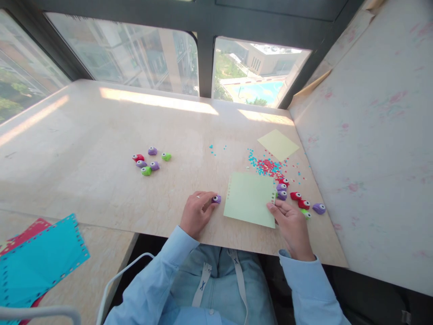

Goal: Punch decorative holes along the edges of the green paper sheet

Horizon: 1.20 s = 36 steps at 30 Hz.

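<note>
My left hand (196, 213) rests on the table and pinches a small purple paper punch (217, 199) at its fingertips, just left of a light green paper sheet (249, 198). My right hand (291, 225) grips the sheet's lower right corner. The sheet lies flat and has small holes punched along its left and right edges.
More small punches in red, purple and green (297, 197) lie right of the sheet; another cluster (149, 163) sits at the table's centre left. Red and blue confetti (267, 166) and a second green sheet (278, 144) lie beyond. Punched blue and red sheets (37, 257) rest at left.
</note>
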Each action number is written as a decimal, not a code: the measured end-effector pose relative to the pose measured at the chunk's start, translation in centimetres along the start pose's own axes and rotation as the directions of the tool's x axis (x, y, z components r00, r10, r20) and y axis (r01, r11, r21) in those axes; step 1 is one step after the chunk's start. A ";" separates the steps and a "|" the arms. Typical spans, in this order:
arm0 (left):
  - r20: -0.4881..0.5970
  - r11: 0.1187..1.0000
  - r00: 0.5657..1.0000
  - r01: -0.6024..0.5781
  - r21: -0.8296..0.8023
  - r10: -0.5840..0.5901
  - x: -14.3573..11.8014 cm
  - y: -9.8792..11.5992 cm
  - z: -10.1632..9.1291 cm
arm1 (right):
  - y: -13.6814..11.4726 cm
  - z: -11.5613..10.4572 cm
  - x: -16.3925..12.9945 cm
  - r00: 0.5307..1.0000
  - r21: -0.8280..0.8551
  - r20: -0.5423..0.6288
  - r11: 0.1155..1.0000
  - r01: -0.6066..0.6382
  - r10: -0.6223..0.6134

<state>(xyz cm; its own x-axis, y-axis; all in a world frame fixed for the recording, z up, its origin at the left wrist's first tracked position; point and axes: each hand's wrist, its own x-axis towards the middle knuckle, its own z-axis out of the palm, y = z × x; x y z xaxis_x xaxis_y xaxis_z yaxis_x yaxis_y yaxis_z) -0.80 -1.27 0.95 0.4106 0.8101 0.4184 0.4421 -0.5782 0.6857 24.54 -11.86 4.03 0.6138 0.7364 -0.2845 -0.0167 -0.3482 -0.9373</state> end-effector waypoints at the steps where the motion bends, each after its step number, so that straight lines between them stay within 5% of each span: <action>1: 0.022 1.000 0.999 -0.023 0.001 0.023 0.2 0.0 0.1 | 0.1 0.3 0.0 1.000 0.023 0.022 1.000 -0.016 0.015; 36: 0.137 0.996 0.987 -0.082 0.021 0.078 0.4 -0.8 0.4 | 1.3 1.1 1.1 0.996 -0.046 0.088 0.999 -0.013 0.017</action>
<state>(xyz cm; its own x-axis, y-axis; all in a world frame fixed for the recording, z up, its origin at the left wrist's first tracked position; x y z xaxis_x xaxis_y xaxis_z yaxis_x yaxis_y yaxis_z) -0.70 -0.50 0.32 0.5493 0.7415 0.3853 0.4239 -0.6446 0.6362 24.33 -10.86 2.30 0.5412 0.7786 -0.3176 0.0110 -0.3842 -0.9232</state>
